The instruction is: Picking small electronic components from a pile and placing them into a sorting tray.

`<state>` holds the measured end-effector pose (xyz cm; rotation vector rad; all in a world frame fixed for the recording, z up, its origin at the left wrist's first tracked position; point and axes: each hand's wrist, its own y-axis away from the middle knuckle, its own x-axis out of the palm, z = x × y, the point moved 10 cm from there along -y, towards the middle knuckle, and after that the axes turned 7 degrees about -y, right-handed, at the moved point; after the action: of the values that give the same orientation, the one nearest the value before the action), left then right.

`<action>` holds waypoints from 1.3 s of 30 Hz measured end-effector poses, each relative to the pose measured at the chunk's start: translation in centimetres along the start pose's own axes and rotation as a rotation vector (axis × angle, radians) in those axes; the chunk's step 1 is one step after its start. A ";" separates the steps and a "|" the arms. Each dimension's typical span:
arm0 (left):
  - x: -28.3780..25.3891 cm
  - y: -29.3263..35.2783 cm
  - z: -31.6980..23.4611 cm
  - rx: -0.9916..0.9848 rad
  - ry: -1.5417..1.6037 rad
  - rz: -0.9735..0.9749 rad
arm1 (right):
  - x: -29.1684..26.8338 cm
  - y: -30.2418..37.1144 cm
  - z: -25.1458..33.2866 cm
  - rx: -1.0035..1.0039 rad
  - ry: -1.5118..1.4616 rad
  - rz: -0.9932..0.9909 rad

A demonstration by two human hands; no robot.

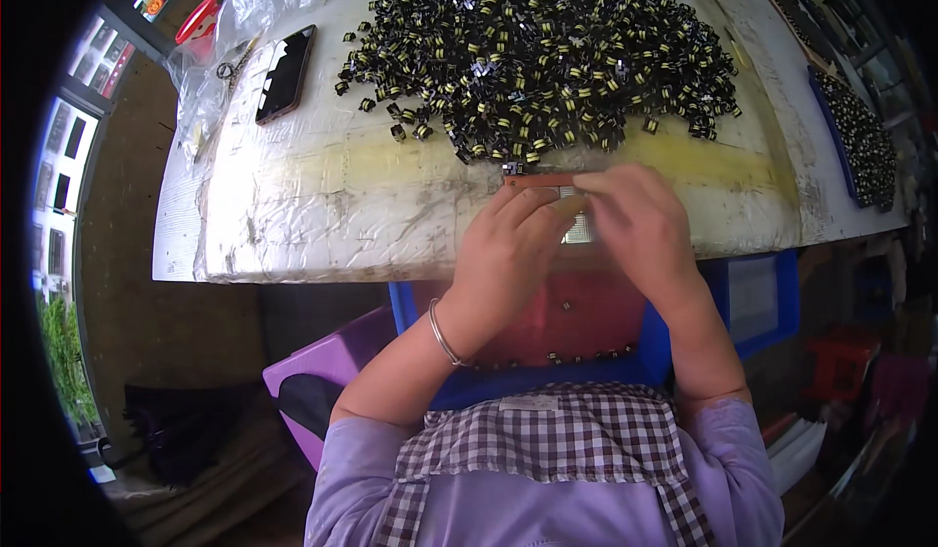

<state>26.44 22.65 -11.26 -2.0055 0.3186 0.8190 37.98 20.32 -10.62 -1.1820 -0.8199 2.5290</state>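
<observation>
My left hand [508,249] is closed at the table's near edge, its bent fingers gripping an orange-brown bar [538,181]. A small metal piece [514,168] shows at the bar's left end. Just right of it, my right hand [640,230] is slightly blurred, with its fingers drawn together over the bar's right end; anything between those fingertips is hidden. A silvery ribbed plate [577,227] shows between the hands, partly covered by them. Beyond the bar lies a wide heap of small black-and-yellow parts [547,59], its near edge close to my fingers.
A phone [285,75] and crumpled clear plastic bags [200,98] lie at the table's left. At the far right stands a blue tray [848,137] filled with small parts. Below the table edge, a blue-rimmed red-bottomed bin [576,317] holds a few loose parts.
</observation>
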 end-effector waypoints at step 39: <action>-1.6 0.0 4.5 -0.326 0.016 -0.016 | 1.7 -0.1 -1.4 0.222 -0.428 0.148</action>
<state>23.37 26.30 -11.85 -2.3145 0.1859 0.8898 37.90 21.67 -12.39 -0.6633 -0.5272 2.9545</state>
